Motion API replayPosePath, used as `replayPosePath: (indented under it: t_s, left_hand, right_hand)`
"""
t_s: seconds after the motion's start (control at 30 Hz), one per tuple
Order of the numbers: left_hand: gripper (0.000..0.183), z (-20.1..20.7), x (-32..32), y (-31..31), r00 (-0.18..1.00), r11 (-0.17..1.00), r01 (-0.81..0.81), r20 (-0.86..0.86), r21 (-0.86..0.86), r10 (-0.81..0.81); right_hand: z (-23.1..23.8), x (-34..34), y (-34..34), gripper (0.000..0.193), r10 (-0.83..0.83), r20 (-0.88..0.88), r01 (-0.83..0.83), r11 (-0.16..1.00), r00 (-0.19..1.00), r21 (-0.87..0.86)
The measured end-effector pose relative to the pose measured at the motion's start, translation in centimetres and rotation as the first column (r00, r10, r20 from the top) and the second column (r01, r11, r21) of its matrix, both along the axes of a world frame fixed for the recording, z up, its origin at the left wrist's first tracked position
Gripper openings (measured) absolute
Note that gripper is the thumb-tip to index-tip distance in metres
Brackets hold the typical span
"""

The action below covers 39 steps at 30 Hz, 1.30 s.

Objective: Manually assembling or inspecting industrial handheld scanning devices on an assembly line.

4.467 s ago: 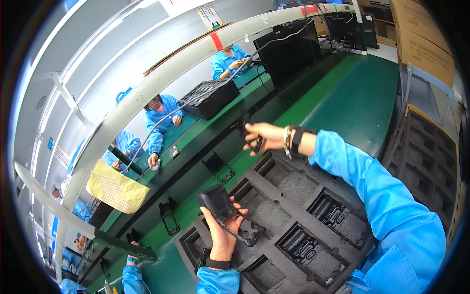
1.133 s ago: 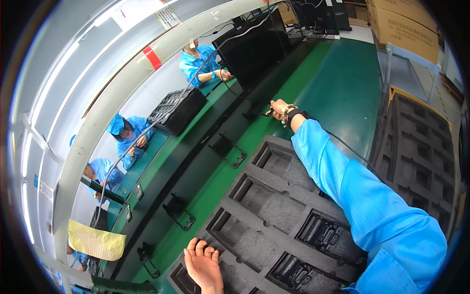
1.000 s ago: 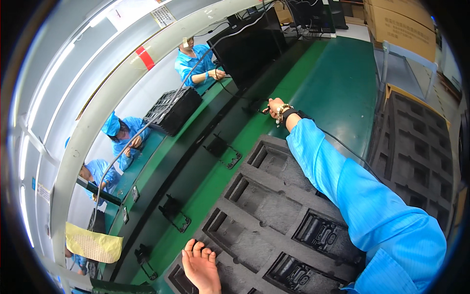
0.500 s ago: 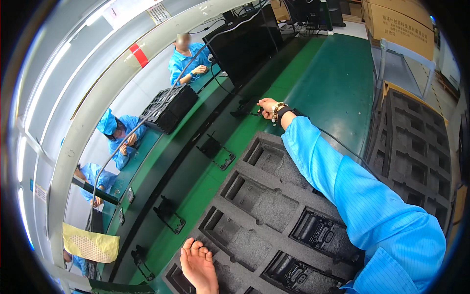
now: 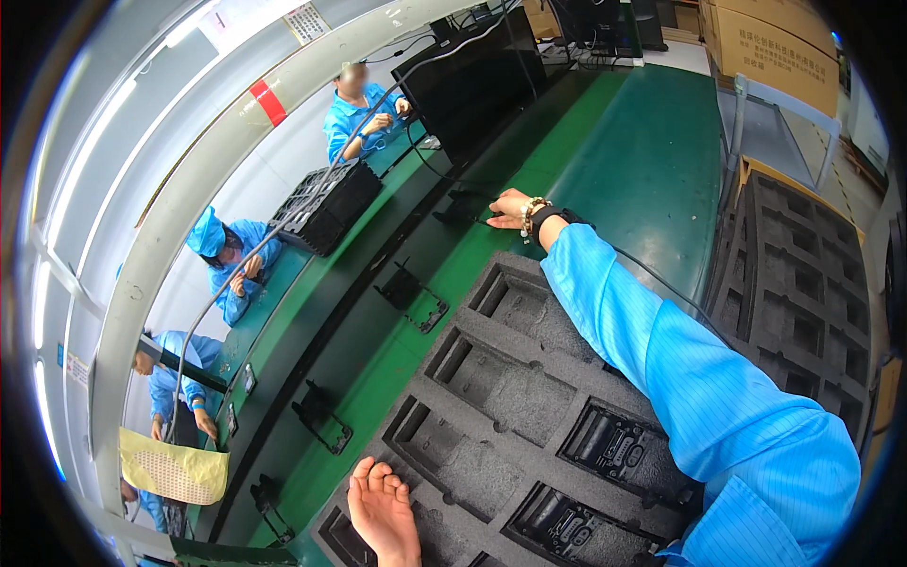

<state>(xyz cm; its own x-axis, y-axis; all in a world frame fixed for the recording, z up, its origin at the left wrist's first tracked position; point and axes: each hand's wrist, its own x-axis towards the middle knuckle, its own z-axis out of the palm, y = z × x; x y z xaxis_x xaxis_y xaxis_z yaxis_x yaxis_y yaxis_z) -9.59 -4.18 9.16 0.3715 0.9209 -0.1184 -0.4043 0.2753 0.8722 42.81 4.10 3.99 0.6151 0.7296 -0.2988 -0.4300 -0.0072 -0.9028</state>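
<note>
My right hand (image 5: 513, 210), with a beaded bracelet and a black band at the wrist, reaches across to the far side of the green bench. Its fingers are closed on the near edge of a black bracket-like part (image 5: 463, 206), whose gripped end they partly cover. My left hand (image 5: 385, 515) rests palm up, fingers loosely curled and apart with nothing in them, over the near-left edge of a grey foam tray (image 5: 501, 437). Black moulded parts (image 5: 619, 444) fill some tray pockets; others hold none. Similar black brackets (image 5: 413, 295) lie in a row along the green strip.
A black monitor (image 5: 482, 90) stands beyond my right hand. More foam trays (image 5: 803, 274) are stacked at the right, near a cart with cardboard boxes (image 5: 775, 57). A black cable (image 5: 661, 282) runs under my right forearm. Co-workers in blue sit across the bench by a black crate (image 5: 326, 208).
My right hand has shifted slightly left with the black bracket, and the brackets along the strip have moved slightly left. The nearest co-worker at the left now reaches toward the bench. My left hand stays put.
</note>
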Motion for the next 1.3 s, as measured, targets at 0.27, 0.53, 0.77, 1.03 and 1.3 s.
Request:
replayPosePath:
  t_s: [0.27, 0.53, 0.77, 1.03, 1.3]
  left_hand:
    - [0.035, -0.2, 0.2, 0.6, 0.995, 0.993, 0.093, -0.051, 0.076, -0.089]
    - [0.035, -0.6, 0.1, 1.4, 0.977, 0.969, 0.205, -0.085, 0.140, -0.195]
    - [0.030, -0.5, -0.7, 0.9, 0.965, 0.916, 0.237, -0.187, 0.323, -0.184]
    - [0.010, 3.9, 1.0, -6.2, 0.535, 0.316, 0.838, -0.785, 0.445, -0.313]
    - [0.023, 3.5, 0.5, -15.8, 0.302, -0.258, 0.928, -0.949, 0.270, 0.094]
  right_hand:
    - [0.9, -0.6, 0.6, 0.037, 0.150, 0.750, 0.300, 0.852, 0.644, -0.429]
    - [17.4, -14.5, -4.4, 0.016, -0.544, 0.838, 0.093, 0.833, -0.036, 0.545]
    - [17.6, -24.6, -19.1, 0.024, -0.082, 0.846, -0.262, 0.963, -0.527, -0.069]
    - [7.2, -23.2, -36.1, 0.059, 0.410, 0.834, -0.153, 0.858, -0.369, -0.490]
    - [5.6, -25.4, -38.9, 0.066, 0.358, 0.871, -0.106, 0.905, -0.336, -0.413]
